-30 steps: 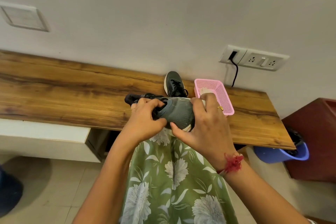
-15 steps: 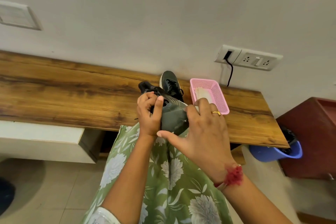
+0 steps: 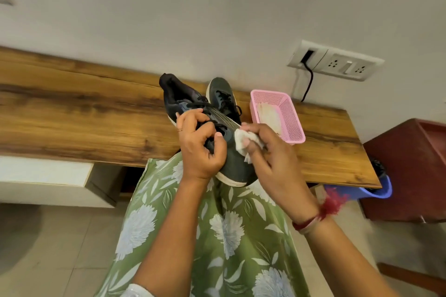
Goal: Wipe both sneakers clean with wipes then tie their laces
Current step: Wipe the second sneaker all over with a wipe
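Note:
A dark grey sneaker [image 3: 237,166] with a white sole is held above my lap, toe toward me and heel up toward the wall. My left hand [image 3: 200,149] grips it over the black laces at mid-shoe. My right hand [image 3: 270,154] pinches a crumpled white wipe [image 3: 241,138] and presses it against the sneaker's right side. The second dark sneaker [image 3: 223,96] stands on the wooden shelf [image 3: 72,113] behind, partly hidden by the held one.
A pink mesh basket [image 3: 289,116] holding pale wipes sits on the shelf right of the sneakers. A wall socket [image 3: 335,62] with a black cable hangs above it. A blue bin [image 3: 383,190] and a dark red cabinet [image 3: 410,171] stand at the right.
The held sneaker has turned from lying crosswise to pointing its toe at me. My right hand has shifted to its right side, and the white wipe now shows in its fingers.

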`<move>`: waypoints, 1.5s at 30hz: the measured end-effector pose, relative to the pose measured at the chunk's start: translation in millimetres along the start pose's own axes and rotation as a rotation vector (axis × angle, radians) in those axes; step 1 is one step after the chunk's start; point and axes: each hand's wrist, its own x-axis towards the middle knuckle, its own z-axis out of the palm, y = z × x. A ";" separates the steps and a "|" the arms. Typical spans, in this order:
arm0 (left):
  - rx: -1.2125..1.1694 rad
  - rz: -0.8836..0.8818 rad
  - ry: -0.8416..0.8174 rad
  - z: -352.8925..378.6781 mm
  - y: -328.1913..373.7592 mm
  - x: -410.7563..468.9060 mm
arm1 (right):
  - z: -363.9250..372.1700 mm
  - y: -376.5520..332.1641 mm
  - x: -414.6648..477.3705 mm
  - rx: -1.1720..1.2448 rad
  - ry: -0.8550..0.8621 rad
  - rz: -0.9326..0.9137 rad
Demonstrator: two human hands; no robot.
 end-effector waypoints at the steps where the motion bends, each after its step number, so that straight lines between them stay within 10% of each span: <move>1: -0.008 -0.004 0.007 -0.5 -1.4 0.7 | 1.5 2.1 2.7 0.069 0.046 0.055; 8: -0.077 -0.055 0.040 -3.4 -12.0 2.8 | -10.4 5.7 24.2 0.037 0.149 0.168; 15: -0.098 -0.009 -0.006 -3.4 -9.4 0.0 | -1.9 -14.6 20.0 -0.132 -0.236 -0.010; 21: -0.071 0.053 -0.056 3.2 -2.2 -4.3 | -5.7 -4.9 32.7 -0.238 -0.042 0.114; 45: -0.158 -0.074 -0.070 7.7 -10.3 -9.4 | 3.0 3.2 30.0 -0.100 -0.151 0.126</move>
